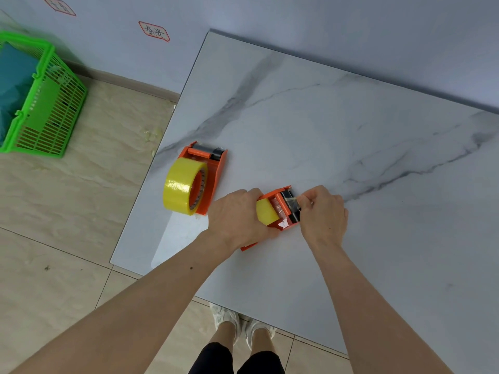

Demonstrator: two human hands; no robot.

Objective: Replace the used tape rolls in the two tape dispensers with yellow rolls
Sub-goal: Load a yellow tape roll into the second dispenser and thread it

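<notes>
1. My left hand (237,214) grasps the near orange dispenser (280,211) on the marble table (351,130), steadying its yellow roll (267,211).
2. My right hand (324,211) pinches the tape end (293,201) at the cutter, apparently to thread it.
3. The far dispenser (213,171), left of this one, already carries a yellow roll (181,187).

My marble-patterned worktop (351,117) stands against the wall; a green basket (51,109) sits on the tiled floor (67,211) nearby.
</notes>
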